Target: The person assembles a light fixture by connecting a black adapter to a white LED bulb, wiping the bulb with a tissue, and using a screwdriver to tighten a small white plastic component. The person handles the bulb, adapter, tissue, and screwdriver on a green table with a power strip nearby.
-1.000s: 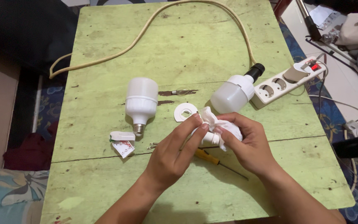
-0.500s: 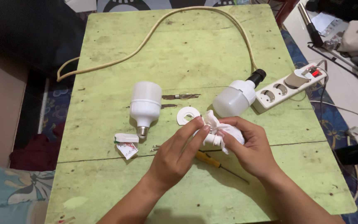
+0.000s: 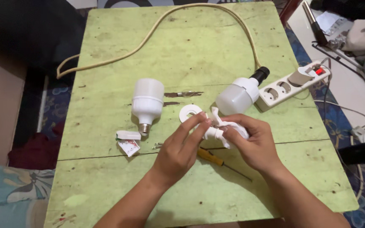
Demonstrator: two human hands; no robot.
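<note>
Both hands met over the near middle of the green table (image 3: 106,185), closed together on a small white plastic part (image 3: 216,128). The left hand (image 3: 178,154) pinched it from the left with fingertips and thumb; the right hand (image 3: 252,145) wrapped it from the right, fingers curled narrow around its body. What exactly the part was could not be told, since the fingers hid most of it, though it looked like a piece of a lamp housing or socket. It was held just above the tabletop, not resting on it.

Directly beneath the grip, running toward the right wrist, lay a yellow-handled screwdriver (image 3: 211,156). Just left of the grip lay a small screw or metal bit, and further left a torn white-and-red wrapper (image 3: 128,143). Just beyond the fingertips lay a white ring (image 3: 189,112). Beyond and left of it stood a white bulb (image 3: 147,101) with its screw base toward the person; beyond and right, a second bulb (image 3: 237,96) lay in a black socket on the cream cord (image 3: 157,31), touching a white power strip (image 3: 290,86).

Judging from this, the step in hand was fitting or prising apart the small part by finger force. The next move likely called for a firm hold by the right hand while the left twisted or pulled, or reached down for the screwdriver.
</note>
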